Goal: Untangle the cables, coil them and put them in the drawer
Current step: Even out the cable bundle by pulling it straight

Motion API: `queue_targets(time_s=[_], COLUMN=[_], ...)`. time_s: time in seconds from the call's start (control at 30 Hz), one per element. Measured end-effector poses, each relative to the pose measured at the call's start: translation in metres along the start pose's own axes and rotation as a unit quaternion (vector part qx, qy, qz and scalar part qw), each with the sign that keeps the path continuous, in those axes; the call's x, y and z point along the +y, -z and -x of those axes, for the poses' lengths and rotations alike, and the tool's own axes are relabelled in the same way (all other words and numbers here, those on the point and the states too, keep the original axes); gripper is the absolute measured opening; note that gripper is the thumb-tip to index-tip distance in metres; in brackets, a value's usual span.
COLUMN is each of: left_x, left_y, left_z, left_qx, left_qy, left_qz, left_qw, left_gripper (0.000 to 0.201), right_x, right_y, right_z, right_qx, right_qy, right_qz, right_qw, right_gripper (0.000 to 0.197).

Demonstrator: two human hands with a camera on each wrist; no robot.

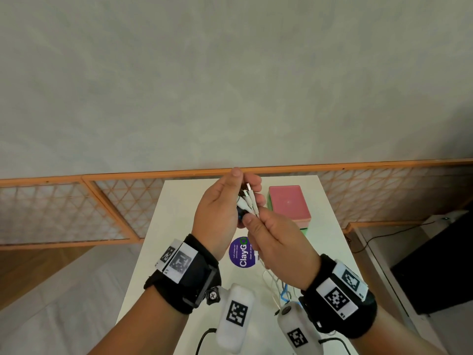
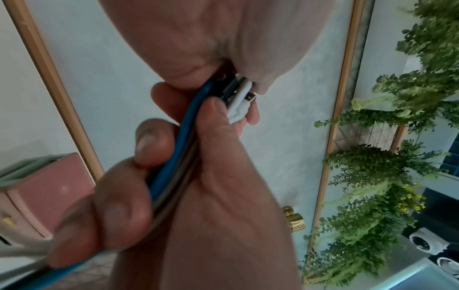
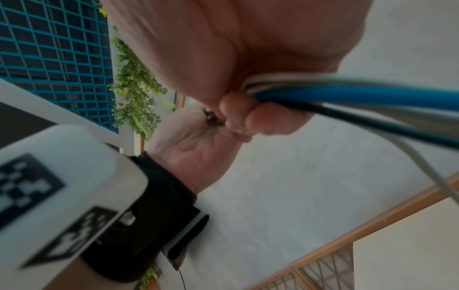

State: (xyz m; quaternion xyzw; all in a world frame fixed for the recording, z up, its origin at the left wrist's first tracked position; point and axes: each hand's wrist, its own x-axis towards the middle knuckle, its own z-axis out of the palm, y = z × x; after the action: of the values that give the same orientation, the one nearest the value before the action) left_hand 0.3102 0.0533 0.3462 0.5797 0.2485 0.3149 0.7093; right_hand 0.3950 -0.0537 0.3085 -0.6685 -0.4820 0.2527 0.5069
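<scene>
I hold a bundle of cables (image 1: 247, 201), white, blue and black, above the white table (image 1: 176, 226), plug ends upward. My left hand (image 1: 242, 181) pinches the bundle near the plugs (image 2: 239, 92). Just below it, my right hand (image 1: 256, 217) has its fingers and thumb curled round the same bundle (image 2: 174, 157). In the right wrist view the blue and black cables (image 3: 347, 96) run out of that fist to the right. Loose lengths (image 1: 279, 285) hang to the table under my right wrist. A small drawer unit with a pink top (image 1: 289, 203) stands at the back right; its front is hidden.
A round purple sticker (image 1: 242, 252) lies on the table below my hands. A wooden lattice rail (image 1: 102, 208) runs behind the table. A dark cabinet (image 1: 435, 265) stands to the right of the table, with a black wire on the floor.
</scene>
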Motion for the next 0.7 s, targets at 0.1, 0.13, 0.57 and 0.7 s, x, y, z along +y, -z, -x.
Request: queue_targets(time_s=[0.1,0.13,0.57,0.7], left_x=[0.000,0.001,0.001,-0.003], left_y=[-0.002,-0.003,-0.003,0.000], left_z=[0.002,0.003,0.006,0.006], left_qx=[0.004,0.006,-0.050,-0.053], left_qy=[-0.006,-0.010,-0.021,-0.021], left_qz=[-0.002,-0.001,-0.040,-0.080], left_qw=[1.000,1.000,0.998,0.995], left_gripper=[0.048,0.048,0.062,0.050], right_x=[-0.002,-0.004,-0.017,-0.015], right_y=[-0.001,-0.002,0.007,0.006], right_z=[0.001,0.001,0.001,0.000], right_qx=[-0.009,-0.013,-0.031,-0.043], right_qy=[-0.009,-0.013,-0.061,-0.079], right_qz=[0.011,0.007,-0.111,-0.123], right_qw=[1.000,1.000,0.991,0.988], right_gripper=[0.033,0.034,0.044,0.047])
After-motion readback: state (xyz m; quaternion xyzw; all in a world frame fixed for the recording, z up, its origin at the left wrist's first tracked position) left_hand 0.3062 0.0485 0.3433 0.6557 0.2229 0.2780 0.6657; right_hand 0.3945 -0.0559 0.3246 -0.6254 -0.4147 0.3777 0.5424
